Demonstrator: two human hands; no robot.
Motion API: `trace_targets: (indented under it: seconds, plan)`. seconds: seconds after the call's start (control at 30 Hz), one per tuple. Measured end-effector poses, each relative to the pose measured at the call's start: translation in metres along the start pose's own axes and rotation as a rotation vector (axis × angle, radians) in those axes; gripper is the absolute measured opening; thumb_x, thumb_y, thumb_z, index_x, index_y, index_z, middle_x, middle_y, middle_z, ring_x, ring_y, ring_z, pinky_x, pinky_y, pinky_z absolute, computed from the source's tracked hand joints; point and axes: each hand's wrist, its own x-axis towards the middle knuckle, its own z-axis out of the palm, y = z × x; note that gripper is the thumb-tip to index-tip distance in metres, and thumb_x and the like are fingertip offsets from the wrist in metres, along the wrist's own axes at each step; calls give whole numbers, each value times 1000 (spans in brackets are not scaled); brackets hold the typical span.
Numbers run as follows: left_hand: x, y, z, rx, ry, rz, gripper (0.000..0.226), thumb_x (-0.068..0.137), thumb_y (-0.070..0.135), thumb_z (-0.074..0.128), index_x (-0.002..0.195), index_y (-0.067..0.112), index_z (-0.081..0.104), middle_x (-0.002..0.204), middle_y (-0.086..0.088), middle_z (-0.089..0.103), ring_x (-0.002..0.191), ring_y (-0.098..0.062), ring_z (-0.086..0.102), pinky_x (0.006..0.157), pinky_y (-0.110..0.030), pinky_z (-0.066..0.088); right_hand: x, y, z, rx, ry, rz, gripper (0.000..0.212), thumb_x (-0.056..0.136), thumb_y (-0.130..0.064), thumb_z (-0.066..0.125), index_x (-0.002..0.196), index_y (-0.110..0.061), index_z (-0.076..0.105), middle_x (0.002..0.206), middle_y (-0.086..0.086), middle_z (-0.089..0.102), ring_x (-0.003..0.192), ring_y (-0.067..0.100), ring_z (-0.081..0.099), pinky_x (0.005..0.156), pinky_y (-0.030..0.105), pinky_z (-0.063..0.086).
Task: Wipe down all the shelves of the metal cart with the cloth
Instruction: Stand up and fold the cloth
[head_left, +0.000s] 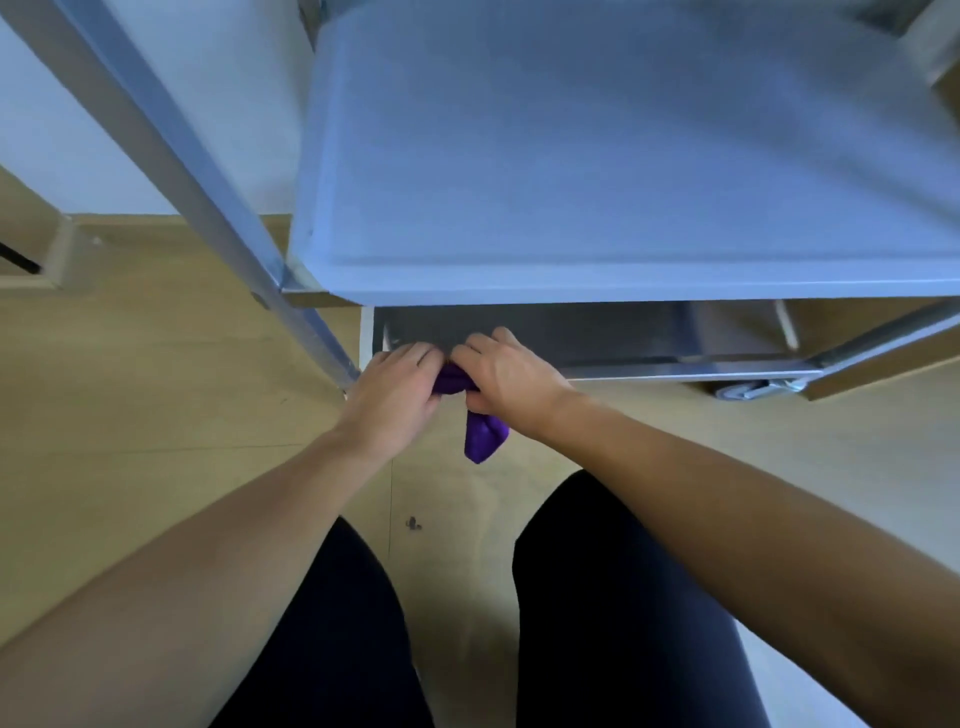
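Observation:
A metal cart stands in front of me, its middle shelf (597, 171) filling the upper view and its bottom shelf (597, 338) showing below it. Both hands hold a purple cloth (483, 436) at the front edge of the bottom shelf. My left hand (395, 400) grips the bunched upper part of the cloth. My right hand (504, 379) grips it from the other side, and a loose end hangs down below that hand. Most of the cloth is hidden between the hands.
A slanted metal frame post (171, 171) of the cart crosses the left side. A caster wheel (743, 389) shows under the bottom shelf at the right. Wooden floor (156, 415) lies all around, with my dark-trousered legs (337, 639) below.

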Motion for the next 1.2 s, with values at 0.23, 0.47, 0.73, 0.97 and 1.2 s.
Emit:
trace_targets:
  seconds: [0.23,0.47,0.73,0.97,1.2]
  plan:
    - [-33,78,-158,-60,-229,82,6,85,9,53,88,12,49,77,-3,58,66,-29,54,51,-32,33,-111,-23,-108,138,-94,197,24,94,-21,49,115,-8,52,116,11,58,109,31,49,95,38,44]
    - [-74,154,-326,-23,-329,237,15,98,19,49,108,11,58,92,-6,59,82,-25,57,67,-43,51,-237,-59,-257,113,-55,286,30,97,-38,52,115,-15,58,112,6,65,114,29,49,92,38,41]
    - [-123,195,-433,-22,-345,328,12,96,13,48,98,7,58,93,-8,56,78,-26,53,65,-42,48,-317,-113,-353,179,-68,327,25,91,-33,55,107,-15,60,107,3,65,110,26,55,90,35,38]
    - [-135,210,-444,-116,-402,327,7,92,8,46,97,13,46,83,-5,58,68,-23,54,60,-44,49,-346,-130,-380,485,-153,562,26,89,-24,62,109,-10,51,96,12,66,82,30,64,67,37,51]
    - [-127,230,-446,-133,-421,422,2,91,18,42,92,17,43,89,-2,59,76,-22,54,69,-39,47,-381,-127,-385,530,-72,589,35,90,-34,65,112,-12,50,102,11,64,89,29,61,73,38,49]
